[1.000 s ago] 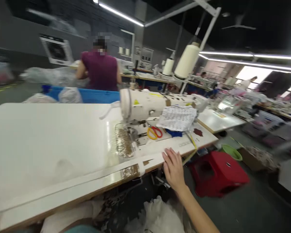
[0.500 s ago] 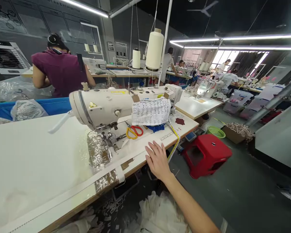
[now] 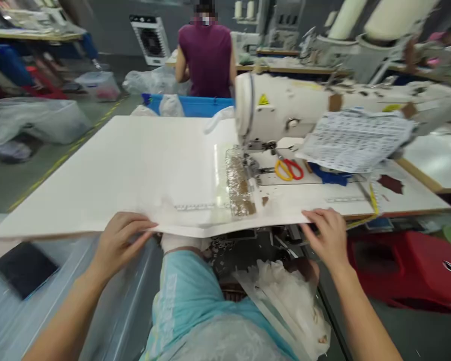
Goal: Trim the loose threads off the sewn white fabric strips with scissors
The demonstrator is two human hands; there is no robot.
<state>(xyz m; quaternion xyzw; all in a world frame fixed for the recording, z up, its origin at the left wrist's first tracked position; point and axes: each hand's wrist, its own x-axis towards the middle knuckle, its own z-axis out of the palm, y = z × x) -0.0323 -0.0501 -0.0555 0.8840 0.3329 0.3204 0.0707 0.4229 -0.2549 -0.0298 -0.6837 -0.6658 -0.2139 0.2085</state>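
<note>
A narrow white fabric strip (image 3: pixel 210 230) stretches along the table's front edge between my two hands. My left hand (image 3: pixel 125 241) pinches its left end between thumb and fingers. At the other end, my right hand (image 3: pixel 327 234) grips the strip with thumb and fingertips. The strip sags slightly in the middle, in front of the taped, shiny plate (image 3: pixel 237 183) of a white sewing machine (image 3: pixel 276 118). Scissors with yellow and red handles (image 3: pixel 288 169) lie beside the needle area. A handwritten paper sheet (image 3: pixel 355 140) hangs on the machine's front.
A yellow measuring tape (image 3: pixel 374 200) hangs over the table edge at right. The red stool (image 3: pixel 409 273) stands below it. A dark flat device (image 3: pixel 26 268) lies at lower left. Pale cloth (image 3: pixel 285 306) is bunched by my lap. A person (image 3: pixel 206 60) sits beyond the blue bin (image 3: pixel 206 105).
The view has swung left and down. My left hand has come into view, and both hands now hold the strip at the table edge; earlier my right hand lay on it, fingers spread.
</note>
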